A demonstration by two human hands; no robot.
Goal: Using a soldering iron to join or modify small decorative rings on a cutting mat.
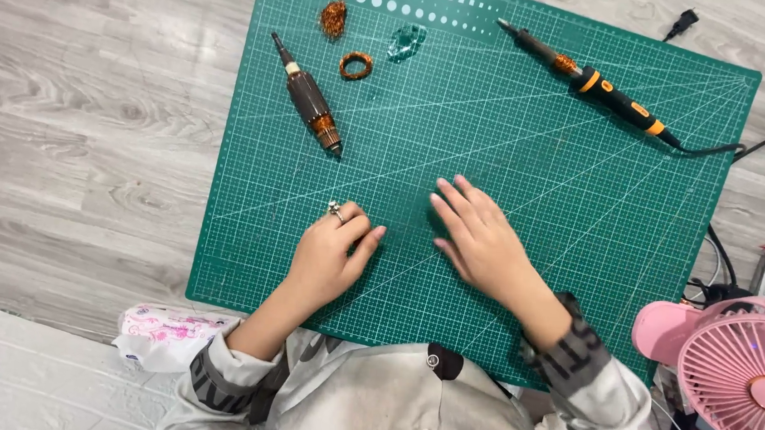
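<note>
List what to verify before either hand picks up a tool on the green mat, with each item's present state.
1. Left hand empty: ok, rests on the cutting mat.
2. Right hand empty: ok, flat on the mat.
3. Motor armature clear of both hands: ok.
4. Soldering iron lying apart from the hands: ok.
5. Iron hot or switched on: cannot tell.
6. Copper wire coil separate from the armature: ok.

green mat (530, 190) ruled with a fine white grid and white dots along its far edge. grey wood-grain floor (90, 110). soldering iron (593, 80) black with orange bands. rotor (308, 100) dark brown, copper at one end (coil (355, 65) copper too). pink fan (743, 371).
</note>
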